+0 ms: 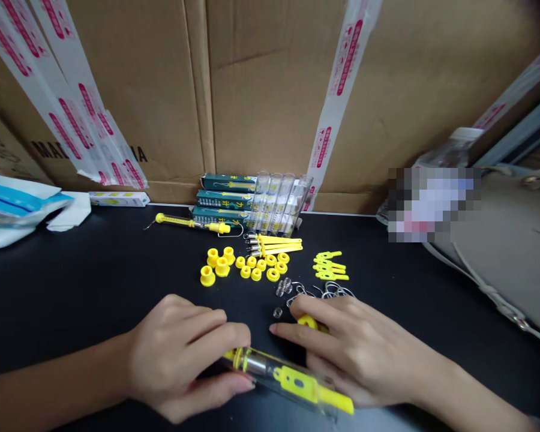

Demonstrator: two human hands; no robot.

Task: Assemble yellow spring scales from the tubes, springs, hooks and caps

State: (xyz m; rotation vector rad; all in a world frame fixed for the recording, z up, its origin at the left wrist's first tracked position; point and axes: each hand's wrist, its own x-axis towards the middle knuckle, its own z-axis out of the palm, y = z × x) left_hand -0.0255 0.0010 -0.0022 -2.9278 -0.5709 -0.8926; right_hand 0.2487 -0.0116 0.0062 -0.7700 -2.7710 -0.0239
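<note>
My left hand (180, 354) is closed around a clear plastic spring scale tube (270, 378), which lies slanted down to the right. Inside the tube are a yellow ring, a metal spring part and a flat yellow piece (299, 384), whose narrow end sticks out at the right. Close by, my right hand (355, 345) has its fingers curled round a yellow plastic cap (306, 323), mostly hidden by the fingers. Just beyond that hand are wire hooks (337, 290) and small coil springs (283, 287); one loose spring (277, 312) is near the index fingertip.
Yellow caps (207, 276) and rings (273, 275), yellow pointer strips (279, 243) and flat yellow pieces (330, 267) lie mid-table. Behind are an assembled spring scale (180, 222), green boxes (225, 198) and clear tubes (270, 204). A bottle (450, 153) and bag (508, 240) are right.
</note>
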